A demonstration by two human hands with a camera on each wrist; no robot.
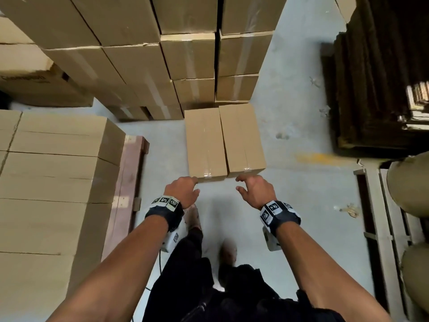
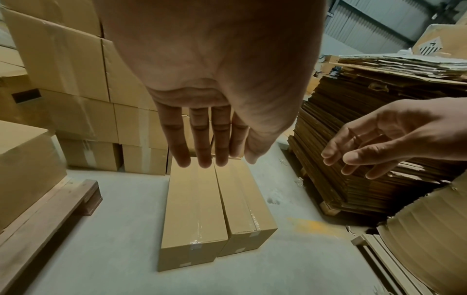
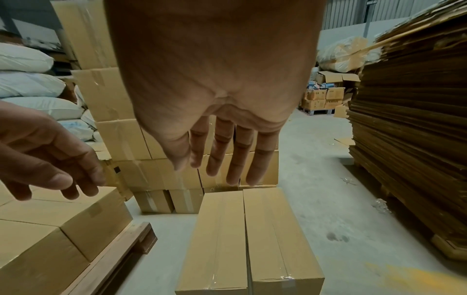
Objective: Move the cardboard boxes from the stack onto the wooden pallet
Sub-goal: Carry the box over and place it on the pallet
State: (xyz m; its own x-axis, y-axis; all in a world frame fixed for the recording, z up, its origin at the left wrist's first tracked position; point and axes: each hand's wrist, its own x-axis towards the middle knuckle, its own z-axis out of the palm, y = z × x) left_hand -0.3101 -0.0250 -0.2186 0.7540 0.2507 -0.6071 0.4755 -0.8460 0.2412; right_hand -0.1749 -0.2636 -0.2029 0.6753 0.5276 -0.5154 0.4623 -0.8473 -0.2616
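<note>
Head view, 2 long taped cardboard boxes, side by side

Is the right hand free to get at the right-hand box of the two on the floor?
Probably yes: the right hand is open just short of the right-hand box, with nothing lying between or on top.

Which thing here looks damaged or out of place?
The two boxes lie sealed and square. Odd bits: torn scraps litter the floor at the right, and a yellow smear marks the concrete.
</note>
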